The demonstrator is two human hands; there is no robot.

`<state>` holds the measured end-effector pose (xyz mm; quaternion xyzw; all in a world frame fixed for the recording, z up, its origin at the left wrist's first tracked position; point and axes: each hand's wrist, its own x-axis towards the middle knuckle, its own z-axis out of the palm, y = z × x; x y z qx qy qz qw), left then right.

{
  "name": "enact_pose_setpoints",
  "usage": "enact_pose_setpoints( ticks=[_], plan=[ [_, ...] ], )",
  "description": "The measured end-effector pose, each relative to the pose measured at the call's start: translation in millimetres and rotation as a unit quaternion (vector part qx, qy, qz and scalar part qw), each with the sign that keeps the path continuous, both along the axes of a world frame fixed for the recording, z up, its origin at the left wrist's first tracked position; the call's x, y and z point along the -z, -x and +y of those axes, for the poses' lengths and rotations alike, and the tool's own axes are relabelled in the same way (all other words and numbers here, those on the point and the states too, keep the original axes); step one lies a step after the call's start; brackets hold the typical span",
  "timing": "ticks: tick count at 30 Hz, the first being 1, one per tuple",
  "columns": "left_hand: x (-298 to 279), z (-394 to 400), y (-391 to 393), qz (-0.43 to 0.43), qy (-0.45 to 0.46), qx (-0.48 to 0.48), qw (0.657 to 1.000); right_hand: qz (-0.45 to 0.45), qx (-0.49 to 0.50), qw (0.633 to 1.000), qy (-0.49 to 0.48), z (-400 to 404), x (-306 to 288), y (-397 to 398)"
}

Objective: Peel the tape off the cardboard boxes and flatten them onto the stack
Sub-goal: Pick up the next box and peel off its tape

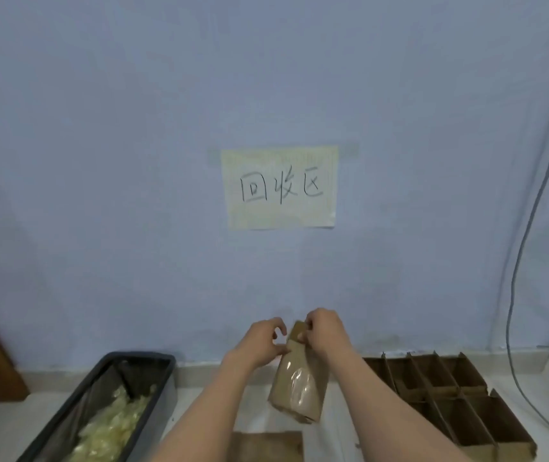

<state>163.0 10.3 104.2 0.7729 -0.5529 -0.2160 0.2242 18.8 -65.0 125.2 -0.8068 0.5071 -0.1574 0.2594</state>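
A small brown cardboard box (pixel 299 385) hangs upright in front of me, held up in both hands. A strip of clear tape (pixel 296 383) shines on its facing side. My right hand (pixel 324 331) grips the box's top flap with curled fingers. My left hand (pixel 266 341) holds the top left edge of the box, thumb and fingers curled. Below, at the bottom edge, lies the flattened cardboard stack (pixel 266 446).
A black bin (pixel 163 378) with crumpled tape in it stands on the floor at the left. A divided cardboard tray (pixel 446 401) lies at the right. A paper sign (pixel 281 188) is taped to the blue wall. A cable (pixel 513 295) hangs at the right.
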Motion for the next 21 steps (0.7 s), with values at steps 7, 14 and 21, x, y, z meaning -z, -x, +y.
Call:
enact_pose_setpoints(
  ticks=[7, 14, 21],
  plan=[
    [-98, 81, 6, -0.067, -0.008, -0.022, 0.997, -0.18, 0.027, 0.983, -0.001, 60, -116, 14],
    [-139, 145, 9, -0.198, 0.043, -0.061, 0.977, -0.342, 0.074, 0.928, -0.13, 112, -156, 30],
    [-141, 160, 27, -0.248, 0.099, -0.071, 0.961, -0.296, 0.089, 0.946, -0.103, 133, -154, 45]
  ],
)
